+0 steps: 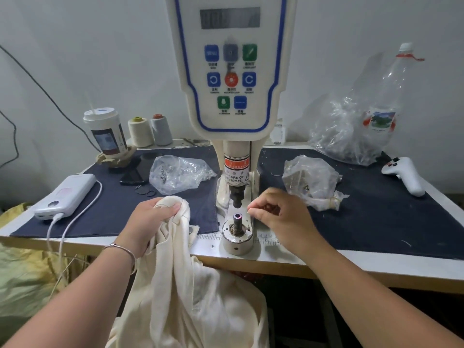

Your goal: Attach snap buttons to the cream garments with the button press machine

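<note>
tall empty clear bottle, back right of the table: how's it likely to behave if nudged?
The clear bottle looks empty and tall, so it is probably very light and apt to tip. It leans against the plastic bag, which may prop it. Thin creased walls would likely dent.

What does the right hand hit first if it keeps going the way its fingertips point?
Probably the lower die post: the right hand points left at it, fingertips pinched just short of it. Depth is unclear; whether it holds a snap part is unreadable.

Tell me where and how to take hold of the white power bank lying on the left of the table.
Grip the power bank across its two long sides, at mid-length, coming from above. It lies flat on the dark cloth, so top and long edges are exposed. Stay off the near short end: a white cable is plugged in there and hangs over the table edge, so lifting will probably drag it.
</note>
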Motion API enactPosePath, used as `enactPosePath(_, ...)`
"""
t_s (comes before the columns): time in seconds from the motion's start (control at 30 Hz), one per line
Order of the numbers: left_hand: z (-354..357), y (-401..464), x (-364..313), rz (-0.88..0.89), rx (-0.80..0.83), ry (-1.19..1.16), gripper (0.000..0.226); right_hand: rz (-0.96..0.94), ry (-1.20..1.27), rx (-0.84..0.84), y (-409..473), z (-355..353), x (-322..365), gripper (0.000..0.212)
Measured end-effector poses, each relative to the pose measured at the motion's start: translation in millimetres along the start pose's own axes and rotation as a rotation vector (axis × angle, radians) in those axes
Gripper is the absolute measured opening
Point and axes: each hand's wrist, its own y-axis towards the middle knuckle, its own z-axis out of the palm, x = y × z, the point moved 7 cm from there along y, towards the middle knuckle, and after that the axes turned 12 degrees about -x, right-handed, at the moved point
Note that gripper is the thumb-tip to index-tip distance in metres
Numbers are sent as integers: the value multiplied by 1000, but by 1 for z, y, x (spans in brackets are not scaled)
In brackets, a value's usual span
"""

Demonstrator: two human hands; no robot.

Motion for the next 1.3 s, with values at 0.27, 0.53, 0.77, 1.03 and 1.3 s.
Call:
enactPosePath(0.27,0,1,1,9,-8,10,7,-41,24,52,5,18,9,18)
enactPosePath(0.53,1,1,1,3,-2,-2,7,16,93,101,6,20,7,29)
enactPosePath(0.77,0,2,2,-2,-1,0,9,32,132,107,5,16,9,36)
enactPosePath(1.03,0,1,1,-2,-7,7,8,30,102,126,5,16,10,24)
enactPosePath(1.3,0,-2,-1,-6,2,30,7,74,136,116,-3,7,10,14)
